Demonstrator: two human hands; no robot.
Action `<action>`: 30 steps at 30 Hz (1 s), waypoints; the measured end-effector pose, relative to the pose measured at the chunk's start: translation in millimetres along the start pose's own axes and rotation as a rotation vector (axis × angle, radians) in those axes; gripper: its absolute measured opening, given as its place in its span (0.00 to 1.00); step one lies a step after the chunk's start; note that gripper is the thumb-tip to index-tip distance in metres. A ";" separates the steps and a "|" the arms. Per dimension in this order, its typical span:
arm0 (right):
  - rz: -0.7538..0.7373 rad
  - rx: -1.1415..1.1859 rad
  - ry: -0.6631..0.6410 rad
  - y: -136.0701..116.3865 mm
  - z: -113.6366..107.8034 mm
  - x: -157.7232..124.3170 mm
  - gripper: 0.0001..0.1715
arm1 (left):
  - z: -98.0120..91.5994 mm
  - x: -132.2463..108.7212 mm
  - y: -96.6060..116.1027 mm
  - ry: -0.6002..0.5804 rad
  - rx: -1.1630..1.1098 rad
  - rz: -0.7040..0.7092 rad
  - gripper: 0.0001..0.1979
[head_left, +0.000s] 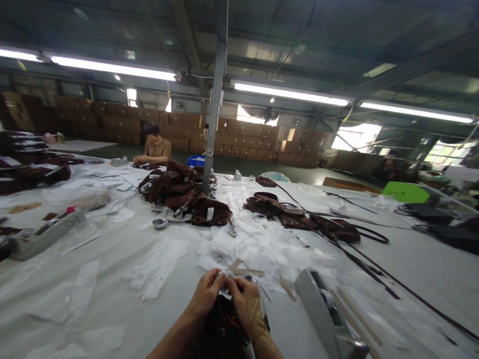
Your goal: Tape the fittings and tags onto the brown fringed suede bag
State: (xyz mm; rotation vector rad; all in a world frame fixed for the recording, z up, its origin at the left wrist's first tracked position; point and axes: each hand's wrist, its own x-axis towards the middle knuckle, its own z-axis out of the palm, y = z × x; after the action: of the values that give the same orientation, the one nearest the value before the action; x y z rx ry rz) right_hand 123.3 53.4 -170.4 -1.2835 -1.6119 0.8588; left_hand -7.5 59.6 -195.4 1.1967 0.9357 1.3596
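My left hand [205, 293] and my right hand [247, 303] meet at the near edge of the table, fingertips pinched together. Between them is a small white piece of thin wrapping [223, 273]; its details are mostly hidden by my fingers. A dark brown bag [220, 324] lies below and between my wrists, partly covered by my arms. Just right of my right hand stands a grey tape dispenser [318, 304]. Flat tan strips [247, 271] lie beyond my fingertips.
White tissue sheets [239, 242] litter the white table. Brown fringed bags [179, 192] are heaped by a metal post [215, 109]; more bags [299, 217] with long straps lie right. Another tape dispenser [48, 232] stands left. A co-worker [157, 147] sits across the table.
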 end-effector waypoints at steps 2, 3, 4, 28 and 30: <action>0.000 0.047 -0.043 -1.2 0.3 -0.7 0.22 | -0.2 0.0 -1.5 0.038 -0.012 -0.013 0.20; 0.006 0.069 -0.067 -2.4 -0.1 -1.3 0.19 | -0.4 -0.1 -1.7 0.049 -0.022 -0.020 0.20; 0.018 0.094 -0.088 -3.8 -0.7 -1.9 0.18 | -0.5 -0.3 -1.6 0.055 -0.033 -0.026 0.20; 0.045 0.107 0.140 29.8 17.1 8.8 0.13 | 0.9 -3.8 5.2 -0.067 0.008 -0.016 0.20; 0.051 0.062 0.175 29.4 18.4 12.0 0.12 | 0.9 -1.8 1.6 -0.053 0.012 -0.004 0.20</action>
State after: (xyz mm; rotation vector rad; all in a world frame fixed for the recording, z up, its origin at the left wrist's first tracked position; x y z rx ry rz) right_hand 116.1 71.9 -201.3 -1.3225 -1.4108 0.7981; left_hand -7.0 57.5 -193.9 1.2336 0.9097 1.3151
